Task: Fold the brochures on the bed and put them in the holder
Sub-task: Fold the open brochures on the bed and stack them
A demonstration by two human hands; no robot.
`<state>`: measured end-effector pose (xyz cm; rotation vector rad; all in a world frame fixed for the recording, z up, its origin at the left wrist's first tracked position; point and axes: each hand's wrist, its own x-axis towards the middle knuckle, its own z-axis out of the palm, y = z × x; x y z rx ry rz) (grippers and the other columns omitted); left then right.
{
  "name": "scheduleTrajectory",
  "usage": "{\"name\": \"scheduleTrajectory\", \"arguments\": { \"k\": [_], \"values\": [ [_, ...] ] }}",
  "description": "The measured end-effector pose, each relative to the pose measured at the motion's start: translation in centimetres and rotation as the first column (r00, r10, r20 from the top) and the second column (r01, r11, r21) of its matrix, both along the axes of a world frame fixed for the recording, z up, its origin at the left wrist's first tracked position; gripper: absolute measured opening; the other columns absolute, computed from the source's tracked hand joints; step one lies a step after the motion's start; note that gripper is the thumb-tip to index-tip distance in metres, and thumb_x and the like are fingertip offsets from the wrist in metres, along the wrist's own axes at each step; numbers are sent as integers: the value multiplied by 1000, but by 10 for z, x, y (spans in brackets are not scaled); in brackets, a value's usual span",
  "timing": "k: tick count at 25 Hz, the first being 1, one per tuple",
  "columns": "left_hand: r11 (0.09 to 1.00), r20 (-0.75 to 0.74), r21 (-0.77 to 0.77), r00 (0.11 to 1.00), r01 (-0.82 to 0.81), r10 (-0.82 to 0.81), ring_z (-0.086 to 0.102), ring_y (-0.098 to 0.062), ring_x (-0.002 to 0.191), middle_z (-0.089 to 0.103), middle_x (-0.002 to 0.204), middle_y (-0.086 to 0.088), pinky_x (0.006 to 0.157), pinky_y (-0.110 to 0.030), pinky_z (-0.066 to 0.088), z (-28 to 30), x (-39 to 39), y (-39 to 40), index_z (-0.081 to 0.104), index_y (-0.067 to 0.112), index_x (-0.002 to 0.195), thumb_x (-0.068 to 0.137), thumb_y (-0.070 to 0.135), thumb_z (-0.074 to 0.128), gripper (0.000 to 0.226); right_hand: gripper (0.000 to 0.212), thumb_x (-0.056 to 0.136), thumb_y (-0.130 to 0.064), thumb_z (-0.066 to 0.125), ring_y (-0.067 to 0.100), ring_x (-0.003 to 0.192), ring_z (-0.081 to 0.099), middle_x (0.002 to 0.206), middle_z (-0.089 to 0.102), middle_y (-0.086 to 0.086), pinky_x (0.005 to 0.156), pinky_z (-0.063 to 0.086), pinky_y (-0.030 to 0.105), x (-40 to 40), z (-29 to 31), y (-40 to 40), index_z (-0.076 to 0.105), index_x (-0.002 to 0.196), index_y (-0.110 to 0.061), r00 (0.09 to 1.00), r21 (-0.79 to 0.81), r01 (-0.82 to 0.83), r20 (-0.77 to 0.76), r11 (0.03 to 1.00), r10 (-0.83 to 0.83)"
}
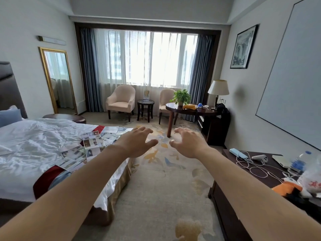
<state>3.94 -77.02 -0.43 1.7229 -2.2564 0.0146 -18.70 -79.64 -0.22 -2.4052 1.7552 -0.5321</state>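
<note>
Several printed brochures [90, 145] lie scattered, unfolded, across the foot of the bed [34, 141] on the left. Both my arms stretch forward over the carpet. My left hand [137, 141] hovers in the air just right of the bed's corner, fingers spread and loosely curled, holding nothing. My right hand [187, 143] hovers beside it, a short gap between them, also loosely curled and empty. A clear holder [146, 96] with a yellow emblem stands on the small round side table [145, 103] between the two armchairs by the window.
A dark desk [251, 171] at the right carries cables, a power bank, a water bottle and a plastic bag. A round wooden table [187, 110] with a plant and a lamp stands farther back. Patterned carpet [165, 180] runs between bed and desk.
</note>
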Motion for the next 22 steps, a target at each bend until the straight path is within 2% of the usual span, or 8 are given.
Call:
{"name": "scheduleTrajectory", "arguments": {
  "k": [5,11,16,22],
  "values": [
    [1000,-57,-7,998,-13,13,37,-19,141,38,155,1,108,-43,38,-5,20,-92,39,23,148,96,62,39,65,67,91,-58,54,23,137,42,153,42,2,102,38,40,18,-8,-95,38,148,-26,1000,0,-18,-3,1000,18],
    [1000,-46,-1,999,11,-11,36,-18,141,39,155,3,107,-41,37,-14,52,-229,39,23,148,97,62,40,64,69,91,-58,54,25,137,41,153,39,3,103,39,42,57,-19,-226,36,150,-27,1000,14,-17,-12,1000,17],
    [999,-49,4,998,48,-47,35,-20,141,39,154,-1,110,-40,34,-9,76,-334,38,21,148,97,59,40,64,67,91,-59,53,25,135,43,152,40,2,96,40,42,81,-20,-323,37,149,-29,1000,9,6,5,1000,-6],
    [999,-32,-2,999,43,-43,36,-18,141,39,154,2,111,-42,36,-17,92,-463,39,25,148,95,65,37,66,67,91,-59,52,24,135,43,151,40,1,95,41,42,92,-24,-447,36,149,-29,1000,11,29,-4,1000,-29]
  ]
}}
